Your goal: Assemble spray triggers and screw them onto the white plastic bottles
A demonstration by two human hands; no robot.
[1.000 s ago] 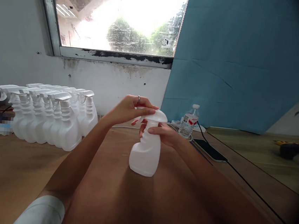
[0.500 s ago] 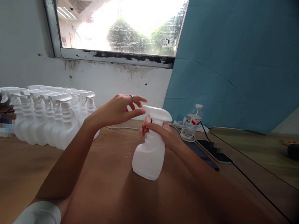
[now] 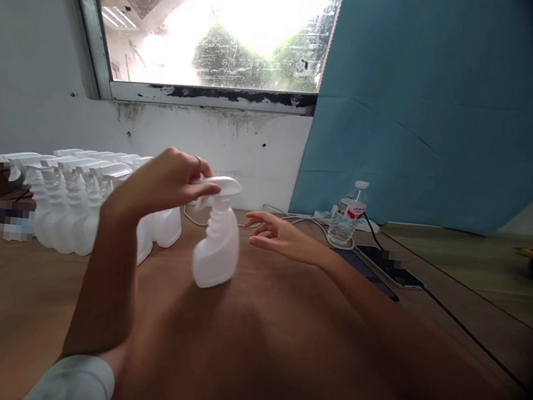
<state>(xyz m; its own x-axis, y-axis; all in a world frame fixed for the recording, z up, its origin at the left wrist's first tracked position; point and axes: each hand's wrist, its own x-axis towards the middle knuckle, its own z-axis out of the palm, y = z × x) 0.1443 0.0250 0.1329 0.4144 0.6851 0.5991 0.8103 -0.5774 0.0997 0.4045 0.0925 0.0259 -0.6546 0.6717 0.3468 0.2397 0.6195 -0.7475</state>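
Observation:
A white spray bottle hangs slightly tilted just over the brown table, its spray head gripped from above by my left hand. My left thumb lies along the near side of the head, and the other fingers are partly hidden behind it. To the right of the bottle, my right hand is apart from it, with fingers spread and nothing in them. Behind my left forearm, rows of similar white spray bottles stand upright, partly covered by the arm.
A clear water bottle stands at the back right among white cables. Beside it lie a phone with a black cord and a dark flat object. A blue cloth hangs behind, right of the window.
The spray bottle has moved left, now in my left hand's grip. My right hand has let go of its neck and opened. My left hand has moved left.

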